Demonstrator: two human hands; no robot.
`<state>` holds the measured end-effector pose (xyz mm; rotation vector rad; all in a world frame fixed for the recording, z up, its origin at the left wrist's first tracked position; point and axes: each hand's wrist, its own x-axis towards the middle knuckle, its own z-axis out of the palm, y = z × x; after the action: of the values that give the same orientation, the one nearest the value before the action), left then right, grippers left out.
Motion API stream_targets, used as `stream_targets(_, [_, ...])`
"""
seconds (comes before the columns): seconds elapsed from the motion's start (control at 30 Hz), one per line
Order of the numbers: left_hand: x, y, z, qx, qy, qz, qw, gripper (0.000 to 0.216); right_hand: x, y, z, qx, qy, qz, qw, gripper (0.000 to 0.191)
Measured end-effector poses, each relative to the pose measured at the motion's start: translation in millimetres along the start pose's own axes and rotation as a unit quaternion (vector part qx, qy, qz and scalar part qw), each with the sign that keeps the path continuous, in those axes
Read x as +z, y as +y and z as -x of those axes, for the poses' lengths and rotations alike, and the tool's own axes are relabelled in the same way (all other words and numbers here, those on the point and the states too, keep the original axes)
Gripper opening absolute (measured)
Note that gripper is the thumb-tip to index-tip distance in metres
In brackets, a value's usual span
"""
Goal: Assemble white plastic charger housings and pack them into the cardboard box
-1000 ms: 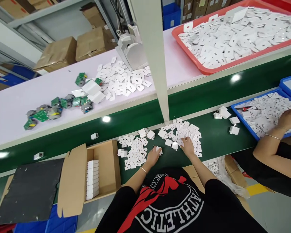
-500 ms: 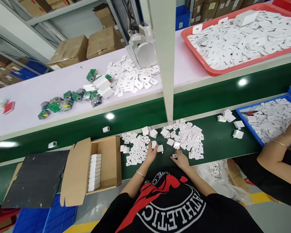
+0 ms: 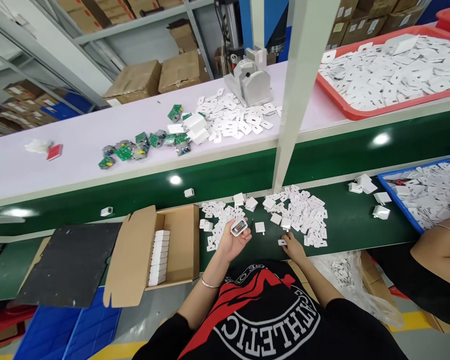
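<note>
Left hand wrapped round a white housing, open end turned up, metal and orange bits visible inside. Right hand pinching a small white plate by its edge, fingertips close together (can't tell if it touches the tabletop). One white block lies between the hands, touching neither. Left pile of plates sits just beyond and beside the left hand; right pile just beyond the right hand, a few more blocks at its near-left edge. Carton left of the left hand, lid flap open, row of white units along its left side. Far right of the right hand: blue tray of white parts, a co-worker's arm at its near edge. Beyond both hands, circuit boards on the raised shelf.
</note>
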<state>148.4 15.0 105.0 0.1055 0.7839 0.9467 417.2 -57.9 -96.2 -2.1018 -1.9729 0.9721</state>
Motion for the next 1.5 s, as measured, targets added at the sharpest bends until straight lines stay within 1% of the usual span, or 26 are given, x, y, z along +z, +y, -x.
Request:
stream_targets(0.1, [-0.2, 11.2, 14.4, -0.001, -0.009, -0.024, 1.000, 0.036, -3.2, -8.5, 4.0, -0.020, 0.041, -0.039, 0.998, 0.007])
stream_targets(0.13, [-1.4, 14.6, 18.6, 0.002, -0.012, -0.035, 0.999, 0.036, -5.4, -15.4, 3.6, -0.025, 0.056, -0.054, 0.997, 0.006])
stream_targets(0.2, [-4.9, 20.9, 25.8, 0.013, -0.022, -0.057, 0.998, 0.037, -14.0, -37.9, 1.0, -0.036, 0.085, -0.085, 0.992, 0.011])
stream_targets(0.27, [-9.6, 25.8, 31.4, 0.019, -0.033, -0.076, 0.996, 0.037, -31.1, -73.3, -1.1, -0.057, 0.112, -0.118, 0.985, 0.021])
stream_targets(0.33, [-14.8, 29.4, 35.4, 0.016, -0.038, -0.086, 0.995, 0.039, -57.6, -118.9, 1.0, -0.098, 0.137, -0.164, 0.972, 0.028])
stream_targets(0.37, [-17.3, 30.8, 36.9, 0.012, -0.040, -0.090, 0.995, 0.041, -73.1, -143.6, 4.1, -0.142, 0.158, -0.236, 0.948, 0.028])
stream_targets(0.4, [-19.6, 31.9, 38.0, 0.009, -0.040, -0.093, 0.995, 0.043, -89.1, -168.0, 8.5, -0.188, 0.160, -0.291, 0.924, 0.026])
stream_targets(0.43, [-21.6, 33.0, 38.8, 0.007, -0.040, -0.096, 0.995, 0.044, -104.4, -191.0, 13.6, -0.225, 0.157, -0.324, 0.905, 0.024])
stream_targets(0.47, [-23.3, 34.1, 39.4, 0.005, -0.041, -0.098, 0.994, 0.045, -118.0, -211.7, 19.1, -0.256, 0.142, -0.339, 0.894, 0.024])
stream_targets(0.53, [-25.8, 36.4, 40.3, 0.006, -0.046, -0.101, 0.994, 0.045, -137.4, -243.5, 28.8, -0.294, 0.100, -0.345, 0.886, 0.022])
stream_targets(0.6, [-27.6, 39.1, 41.4, 0.014, -0.054, -0.106, 0.993, 0.047, -145.5, -261.8, 34.7, -0.306, 0.070, -0.344, 0.885, 0.023])
stream_targets(0.73, [-30.7, 45.4, 46.2, 0.041, -0.080, -0.138, 0.986, 0.057, -143.4, -273.4, 34.8, -0.296, 0.061, -0.348, 0.887, 0.025])
stream_targets(0.87, [-34.6, 53.3, 52.4, 0.087, -0.113, -0.209, 0.967, 0.051, -142.3, -278.2, 32.4, -0.291, 0.063, -0.361, 0.884, 0.023])
stream_targets(0.93, [-36.3, 58.1, 53.8, 0.090, -0.122, -0.241, 0.959, 0.051, -143.5, -280.7, 32.8, -0.291, 0.060, -0.367, 0.881, 0.023])
stream_targets(1.03, [-37.7, 64.4, 53.8, 0.080, -0.143, -0.267, 0.950, 0.056, -145.6, -283.3, 34.9, -0.289, 0.057, -0.368, 0.882, 0.023])
stream_targets(1.17, [-37.9, 68.7, 53.7, 0.076, -0.168, -0.270, 0.945, 0.060, -149.3, -285.7, 38.5, -0.280, 0.064, -0.350, 0.892, 0.023])
stream_targets(1.33, [-37.7, 68.1, 54.6, 0.093, -0.178, -0.270, 0.942, 0.054, -152.4, -289.9, 43.0, -0.270, 0.073, -0.347, 0.895, 0.022])
stream_targets(1.4, [-36.6, 65.8, 54.6, 0.105, -0.171, -0.265, 0.943, 0.053, -149.0, -290.7, 43.4, -0.269, 0.065, -0.358, 0.892, 0.025])
stream_targets(1.5, [-33.3, 60.5, 54.4, 0.136, -0.165, -0.238, 0.947, 0.058, -136.1, -289.3, 41.1, -0.250, 0.059, -0.398, 0.881, 0.037])
